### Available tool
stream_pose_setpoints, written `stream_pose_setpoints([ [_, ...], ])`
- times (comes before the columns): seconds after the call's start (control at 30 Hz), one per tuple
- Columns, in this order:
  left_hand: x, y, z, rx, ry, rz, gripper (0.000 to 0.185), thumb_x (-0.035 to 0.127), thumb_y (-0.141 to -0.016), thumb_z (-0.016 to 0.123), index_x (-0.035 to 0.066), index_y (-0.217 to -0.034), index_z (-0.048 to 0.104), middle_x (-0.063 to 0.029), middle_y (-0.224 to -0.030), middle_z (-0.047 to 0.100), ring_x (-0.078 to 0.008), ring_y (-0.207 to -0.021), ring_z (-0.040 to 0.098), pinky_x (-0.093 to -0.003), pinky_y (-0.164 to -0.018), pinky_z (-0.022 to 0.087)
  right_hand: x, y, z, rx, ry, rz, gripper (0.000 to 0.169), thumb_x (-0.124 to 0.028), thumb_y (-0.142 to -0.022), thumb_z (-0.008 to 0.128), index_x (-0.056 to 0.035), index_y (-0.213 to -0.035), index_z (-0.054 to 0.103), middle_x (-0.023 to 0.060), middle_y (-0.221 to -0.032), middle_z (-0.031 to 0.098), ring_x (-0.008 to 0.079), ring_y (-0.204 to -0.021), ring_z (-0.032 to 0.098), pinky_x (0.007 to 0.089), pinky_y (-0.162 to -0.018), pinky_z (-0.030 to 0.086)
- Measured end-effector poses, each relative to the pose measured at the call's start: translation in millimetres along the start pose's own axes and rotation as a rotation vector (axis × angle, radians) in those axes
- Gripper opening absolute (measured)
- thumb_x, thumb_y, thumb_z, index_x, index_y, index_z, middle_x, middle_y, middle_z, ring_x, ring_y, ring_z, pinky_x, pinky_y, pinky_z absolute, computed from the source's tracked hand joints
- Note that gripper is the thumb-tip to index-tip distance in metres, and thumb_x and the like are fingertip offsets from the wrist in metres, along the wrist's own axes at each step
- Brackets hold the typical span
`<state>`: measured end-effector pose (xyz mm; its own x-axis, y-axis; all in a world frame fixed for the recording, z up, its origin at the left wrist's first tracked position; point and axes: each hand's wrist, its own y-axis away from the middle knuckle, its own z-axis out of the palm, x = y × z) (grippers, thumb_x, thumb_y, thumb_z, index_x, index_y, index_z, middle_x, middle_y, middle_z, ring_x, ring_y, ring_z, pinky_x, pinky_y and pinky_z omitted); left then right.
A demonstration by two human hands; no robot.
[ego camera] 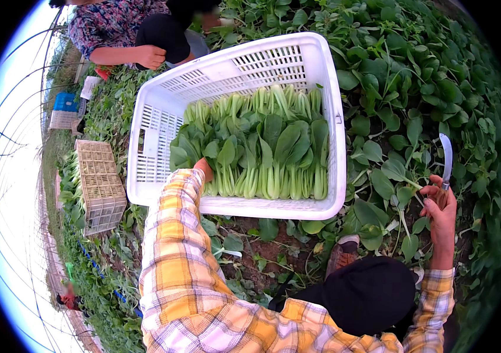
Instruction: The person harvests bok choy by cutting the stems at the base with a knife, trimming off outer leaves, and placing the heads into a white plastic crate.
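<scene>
In front of me stands a white slotted plastic crate. Heads of bok choy are packed in it in rows, pale stems towards me in the near row and dark leaves behind. My left hand reaches over the crate's near left side into the bok choy. Leaves cover its fingers, so whether it grips a head is hidden. Off to the right of the crate, my right hand is closed around the wooden handle of a curved harvesting knife, blade pointing up. Below it, cut leaves lie loose.
Growing leafy plants fill the right and far side. A beige crate with greens stands at left. Beyond the white crate a person in a floral top crouches. My shoe rests on soil close to the crate.
</scene>
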<state>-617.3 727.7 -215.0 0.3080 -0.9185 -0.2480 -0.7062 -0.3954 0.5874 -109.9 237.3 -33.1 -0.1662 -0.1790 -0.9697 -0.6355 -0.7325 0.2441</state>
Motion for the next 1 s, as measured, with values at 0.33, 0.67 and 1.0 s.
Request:
stream_pose_setpoints([
  [0.33, -20.4, 72.2, -139.5, 0.461, -0.437, 0.613, 0.031, 0.019, -0.076, 0.060, 0.012, -0.106, 0.065, -0.0055, -0.108, 0.062, -0.0219, -0.114, 0.053, -0.0480, -0.112, 0.028, 3.5, -4.0, -0.5, -0.006, -0.014, 0.010, 0.055, -0.007, -0.079, 0.066, -0.0003, -0.130, 0.047, 0.0058, -0.100, 0.062, 0.0054, -0.076, 0.055, 0.0176, -0.058, 0.048],
  [0.67, -40.7, 63.5, -81.8, -0.609, 0.310, -0.364, 0.058, 0.051, -0.083, 0.056, 0.000, -0.111, 0.062, -0.0238, -0.099, 0.068, -0.0351, -0.091, 0.067, -0.0466, -0.078, 0.053, -1.0, 1.1, -4.4, 0.013, -0.019, -0.004, 0.053, -0.005, -0.081, 0.063, -0.0009, -0.131, 0.048, 0.0051, -0.101, 0.062, 0.0050, -0.074, 0.054, 0.0172, -0.057, 0.047],
  [1.0, -17.5, 7.9, -82.1, -0.694, 0.359, -0.246, 0.049, 0.037, -0.084, 0.059, -0.002, -0.114, 0.060, -0.0231, -0.091, 0.067, -0.0348, -0.080, 0.068, -0.0469, -0.065, 0.053, -6.5, -2.8, -16.6, 0.075, -0.065, 0.037, 0.044, -0.006, -0.082, 0.065, -0.0062, -0.125, 0.054, 0.0040, -0.095, 0.065, 0.0068, -0.078, 0.059, 0.0199, -0.059, 0.049],
])
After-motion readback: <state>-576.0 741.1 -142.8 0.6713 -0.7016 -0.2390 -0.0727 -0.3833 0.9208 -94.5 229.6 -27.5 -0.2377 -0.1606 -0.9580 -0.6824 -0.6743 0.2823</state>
